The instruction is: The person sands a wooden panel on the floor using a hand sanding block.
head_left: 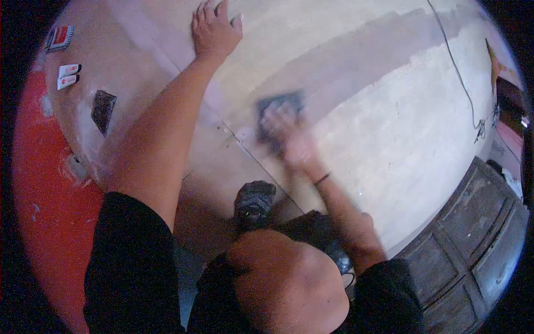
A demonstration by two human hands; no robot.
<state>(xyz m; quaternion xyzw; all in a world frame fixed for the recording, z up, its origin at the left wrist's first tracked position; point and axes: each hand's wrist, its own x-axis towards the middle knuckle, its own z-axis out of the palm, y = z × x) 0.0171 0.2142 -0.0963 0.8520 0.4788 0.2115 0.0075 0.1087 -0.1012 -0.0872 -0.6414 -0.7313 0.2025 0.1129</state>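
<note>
A dark, flat sheet [300, 99] lies under my right hand [286, 125], which is blurred and presses it against the pale panel [400, 122]. The fingers of that hand lie over the sheet. Farther up, my left hand [217, 30] rests on the panel surface with its fingers apart and nothing in it. A pinkish-grey band [356, 64] crosses the panel beyond the dark sheet. A seam with small dark marks [228, 131] runs diagonally between my two arms.
At the left are a red-and-white booklet [60, 37], two white tubes [68, 76] and a dark angular piece [103, 110]. A cable [453, 58] runs down the right side. A dark panelled door [467, 239] is at lower right. My shoe [256, 200] stands near the seam.
</note>
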